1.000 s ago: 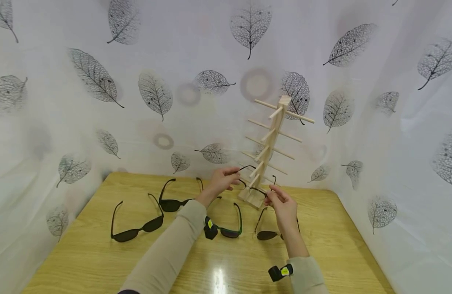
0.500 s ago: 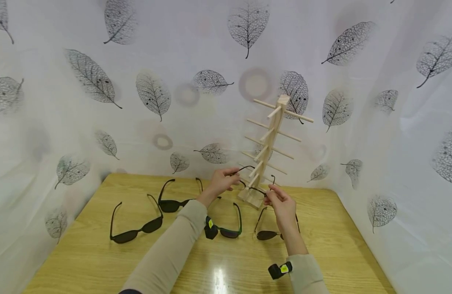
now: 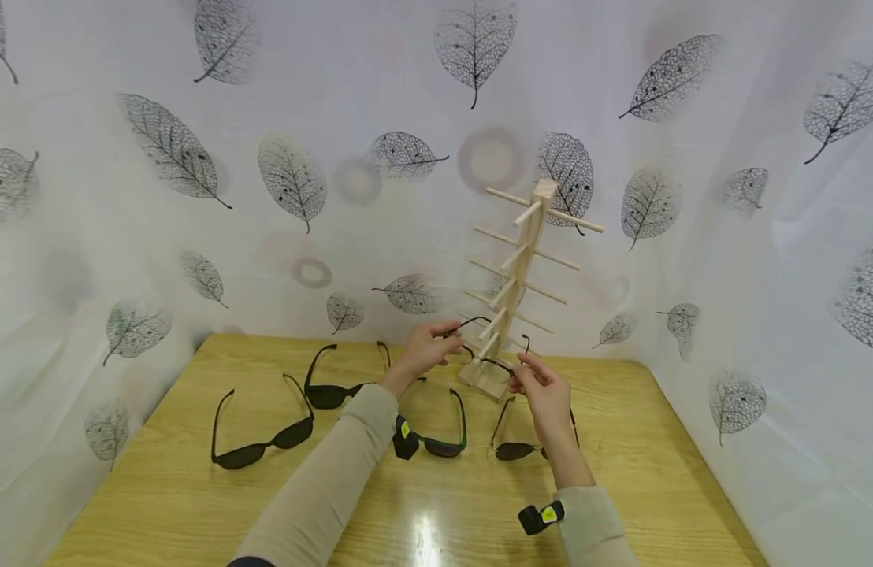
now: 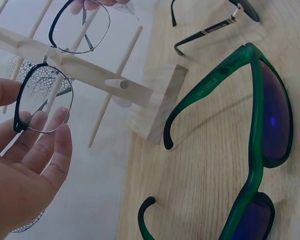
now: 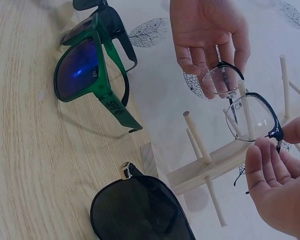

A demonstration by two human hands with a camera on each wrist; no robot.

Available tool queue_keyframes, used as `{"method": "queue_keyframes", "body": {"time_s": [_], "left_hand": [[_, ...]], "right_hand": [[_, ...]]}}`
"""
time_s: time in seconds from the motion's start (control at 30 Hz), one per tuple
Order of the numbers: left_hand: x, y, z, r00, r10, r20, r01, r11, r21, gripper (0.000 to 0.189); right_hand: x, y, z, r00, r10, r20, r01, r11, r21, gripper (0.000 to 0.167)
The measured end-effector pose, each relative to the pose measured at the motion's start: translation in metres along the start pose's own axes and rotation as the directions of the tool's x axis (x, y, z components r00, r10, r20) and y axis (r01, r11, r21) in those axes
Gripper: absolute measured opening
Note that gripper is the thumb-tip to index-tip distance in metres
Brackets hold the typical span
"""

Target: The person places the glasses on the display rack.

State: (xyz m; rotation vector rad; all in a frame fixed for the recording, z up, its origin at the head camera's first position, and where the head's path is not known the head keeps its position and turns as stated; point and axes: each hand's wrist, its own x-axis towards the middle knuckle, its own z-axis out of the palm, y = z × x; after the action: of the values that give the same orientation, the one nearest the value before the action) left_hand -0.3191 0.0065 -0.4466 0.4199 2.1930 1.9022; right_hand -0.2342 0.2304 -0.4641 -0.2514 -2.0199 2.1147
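Both my hands hold one pair of clear-lensed eyeglasses (image 5: 264, 117) with a dark upper rim, its arms spread open towards a wooden display stand (image 3: 525, 256). My left hand (image 3: 429, 348) pinches the left end of the frame between thumb and fingers. At the other end, my right hand (image 3: 546, 394) grips the frame corner by the hinge. In the left wrist view the eyeglasses (image 4: 24, 92) overlap the stand's post (image 4: 97, 77) near its lower pegs. Below my hands lie green-framed sunglasses (image 4: 257, 125) and thin-framed dark sunglasses (image 3: 514, 451).
Two black sunglasses, one nearer (image 3: 245, 455) and one farther back (image 3: 328, 396), lie at the left of the wooden table (image 3: 642, 480). Pegs stick out from the stand on several levels. A leaf-patterned curtain (image 3: 380, 71) hangs behind and at both sides.
The head view has shifted slightly. Both hands keep their hold on the eyeglasses in front of the stand, with almost no movement.
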Motion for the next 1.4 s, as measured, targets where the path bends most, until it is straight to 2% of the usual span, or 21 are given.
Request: {"method": "queue_keyframes", "body": {"time_s": [0.4,0.77,0.93,1.1,1.23,1.4], "left_hand": [[0.001,0.0,0.0,1.0,0.006,-0.009,-0.005,1.0,0.025,0.048],[-0.006,0.001,-0.007,1.0,0.031,-0.004,-0.031,0.999,0.014,0.051],[-0.015,-0.001,-0.014,1.0,0.015,-0.006,-0.015,1.0,-0.013,0.053],[-0.024,-0.008,-0.027,0.999,0.041,-0.012,-0.041,0.999,-0.023,0.054],[-0.036,-0.014,-0.038,0.998,0.06,-0.021,-0.06,0.998,0.018,0.053],[-0.052,-0.012,-0.047,0.997,0.072,-0.006,-0.071,0.992,0.102,0.052]], "right_hand": [[-0.001,0.001,-0.001,0.999,-0.033,0.001,0.033,0.999,-0.03,0.032],[-0.006,-0.001,-0.004,0.999,-0.049,0.01,0.049,0.994,-0.101,0.034],[-0.014,-0.002,-0.006,0.998,-0.061,0.016,0.063,0.989,-0.133,0.036],[-0.023,0.001,-0.008,0.997,-0.079,0.019,0.081,0.981,-0.175,0.039],[-0.033,0.003,-0.009,0.995,-0.094,0.014,0.095,0.978,-0.188,0.039],[-0.041,0.006,-0.005,0.989,-0.146,0.015,0.146,0.973,-0.178,0.035]]}}
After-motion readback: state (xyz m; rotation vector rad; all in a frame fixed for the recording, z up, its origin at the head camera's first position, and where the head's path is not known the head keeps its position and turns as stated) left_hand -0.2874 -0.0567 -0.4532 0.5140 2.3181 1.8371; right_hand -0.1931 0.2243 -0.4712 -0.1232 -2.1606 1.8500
